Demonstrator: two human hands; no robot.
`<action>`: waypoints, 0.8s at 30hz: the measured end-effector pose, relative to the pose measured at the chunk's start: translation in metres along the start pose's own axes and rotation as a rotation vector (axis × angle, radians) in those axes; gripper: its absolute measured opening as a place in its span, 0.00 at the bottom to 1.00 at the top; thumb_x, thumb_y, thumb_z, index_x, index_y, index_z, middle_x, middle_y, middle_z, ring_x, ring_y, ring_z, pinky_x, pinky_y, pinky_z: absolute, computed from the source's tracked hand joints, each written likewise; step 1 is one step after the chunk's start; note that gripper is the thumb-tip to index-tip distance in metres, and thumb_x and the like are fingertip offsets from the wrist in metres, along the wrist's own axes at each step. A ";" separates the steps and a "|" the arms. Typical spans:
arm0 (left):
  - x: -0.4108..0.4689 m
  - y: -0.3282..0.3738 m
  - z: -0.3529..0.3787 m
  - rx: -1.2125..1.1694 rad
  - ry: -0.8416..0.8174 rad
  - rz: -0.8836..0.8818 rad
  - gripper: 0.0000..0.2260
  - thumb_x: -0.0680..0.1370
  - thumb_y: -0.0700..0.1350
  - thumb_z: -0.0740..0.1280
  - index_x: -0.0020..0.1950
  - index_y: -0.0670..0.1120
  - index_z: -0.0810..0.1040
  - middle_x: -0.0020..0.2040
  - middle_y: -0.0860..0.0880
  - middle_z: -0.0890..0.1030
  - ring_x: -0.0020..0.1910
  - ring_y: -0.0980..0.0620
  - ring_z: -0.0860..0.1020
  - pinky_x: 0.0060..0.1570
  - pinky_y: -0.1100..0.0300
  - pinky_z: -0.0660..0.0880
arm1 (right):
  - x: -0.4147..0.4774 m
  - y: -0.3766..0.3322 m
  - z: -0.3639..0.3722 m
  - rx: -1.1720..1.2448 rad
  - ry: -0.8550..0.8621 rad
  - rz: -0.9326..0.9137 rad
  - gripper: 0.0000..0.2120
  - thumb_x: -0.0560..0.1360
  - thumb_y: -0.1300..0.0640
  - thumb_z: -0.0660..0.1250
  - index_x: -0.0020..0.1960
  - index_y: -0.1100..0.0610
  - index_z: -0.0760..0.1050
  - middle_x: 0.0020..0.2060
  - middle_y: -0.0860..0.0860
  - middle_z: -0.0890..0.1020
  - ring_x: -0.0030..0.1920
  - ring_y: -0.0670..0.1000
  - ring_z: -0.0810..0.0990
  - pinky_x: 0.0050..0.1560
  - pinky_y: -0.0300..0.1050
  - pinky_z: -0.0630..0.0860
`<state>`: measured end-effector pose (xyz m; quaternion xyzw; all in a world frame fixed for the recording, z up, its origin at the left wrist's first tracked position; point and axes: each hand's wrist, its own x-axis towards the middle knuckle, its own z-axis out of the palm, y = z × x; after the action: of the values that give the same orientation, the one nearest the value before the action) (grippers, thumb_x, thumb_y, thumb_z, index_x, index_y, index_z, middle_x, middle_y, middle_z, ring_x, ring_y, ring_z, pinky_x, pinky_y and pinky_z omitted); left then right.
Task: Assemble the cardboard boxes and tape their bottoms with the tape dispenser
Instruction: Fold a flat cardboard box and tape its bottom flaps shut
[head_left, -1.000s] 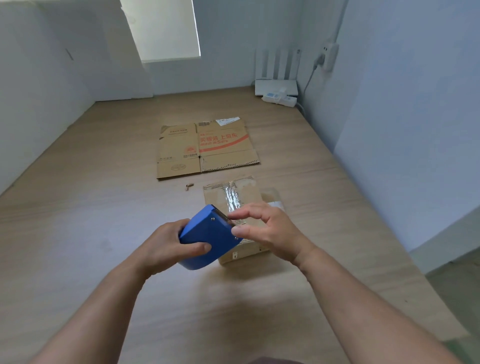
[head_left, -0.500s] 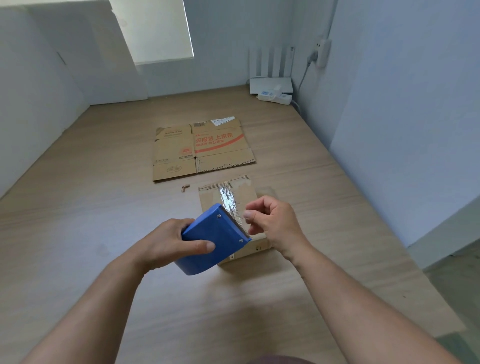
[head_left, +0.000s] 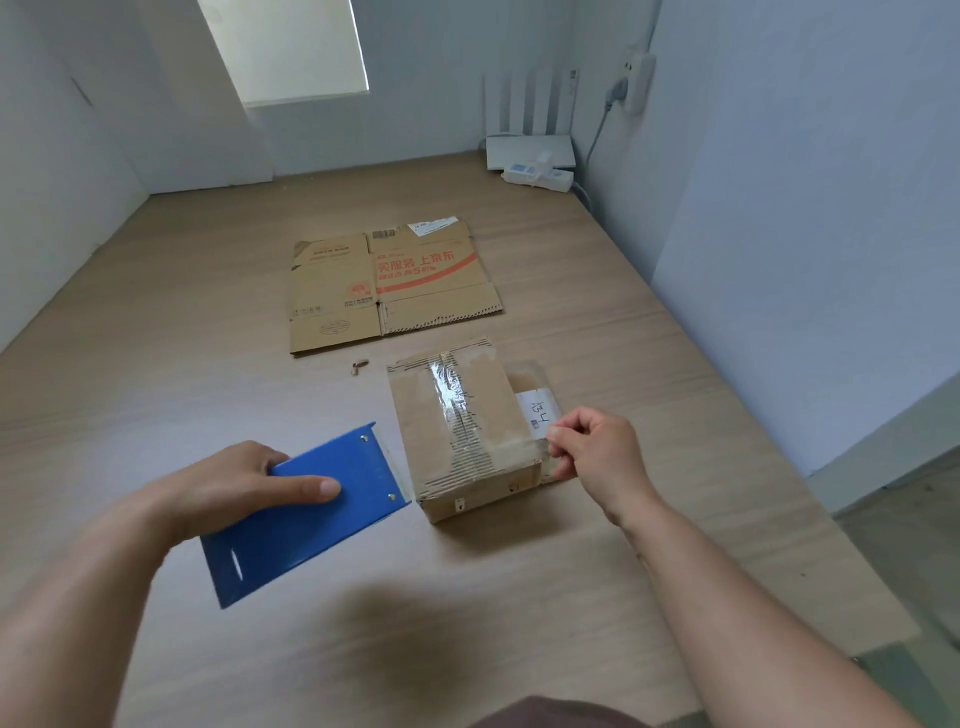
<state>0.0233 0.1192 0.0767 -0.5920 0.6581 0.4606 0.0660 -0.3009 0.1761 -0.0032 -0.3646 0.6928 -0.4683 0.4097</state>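
1. Left hand (head_left: 228, 483): fingers grip the blue dispenser (head_left: 306, 514), just left of the box (head_left: 462, 431).
2. Right hand (head_left: 597, 452): fingers pinch tape (head_left: 519, 446) at the box's right edge.
3. Box rests on the table (head_left: 156, 364); flat cardboard (head_left: 389, 286) beyond.

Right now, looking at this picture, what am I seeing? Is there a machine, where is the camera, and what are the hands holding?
There is no machine here: these are a person's two bare hands. The single picture comes from a camera worn on the head, looking forward and down. The left hand grips a blue tape dispenser. The right hand pinches a strip of clear tape at the right edge of a small cardboard box, which is already taped along its middle. Farther away on the wooden surface lies a flattened cardboard box, not yet assembled.
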 end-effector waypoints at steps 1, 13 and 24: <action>0.004 -0.002 0.003 0.007 -0.014 -0.016 0.47 0.41 0.78 0.68 0.44 0.44 0.83 0.38 0.47 0.85 0.37 0.48 0.83 0.38 0.59 0.73 | 0.000 0.004 0.003 -0.012 0.015 0.019 0.11 0.74 0.67 0.66 0.34 0.59 0.74 0.26 0.50 0.77 0.21 0.47 0.73 0.32 0.47 0.77; 0.031 -0.007 0.014 0.065 -0.037 -0.074 0.49 0.38 0.79 0.67 0.45 0.45 0.82 0.36 0.50 0.85 0.36 0.51 0.84 0.38 0.60 0.74 | 0.004 0.032 0.012 -0.070 0.071 0.107 0.09 0.74 0.66 0.65 0.35 0.59 0.75 0.27 0.50 0.77 0.23 0.48 0.73 0.37 0.50 0.80; 0.062 -0.006 0.034 0.121 0.001 -0.167 0.32 0.56 0.71 0.66 0.45 0.47 0.80 0.43 0.49 0.82 0.42 0.50 0.81 0.42 0.58 0.71 | 0.014 0.043 0.018 -0.047 0.057 0.212 0.09 0.74 0.64 0.66 0.36 0.59 0.73 0.30 0.54 0.78 0.22 0.50 0.72 0.30 0.44 0.76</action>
<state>-0.0057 0.0986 0.0149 -0.6401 0.6330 0.4123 0.1396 -0.2956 0.1696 -0.0512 -0.2855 0.7496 -0.4160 0.4284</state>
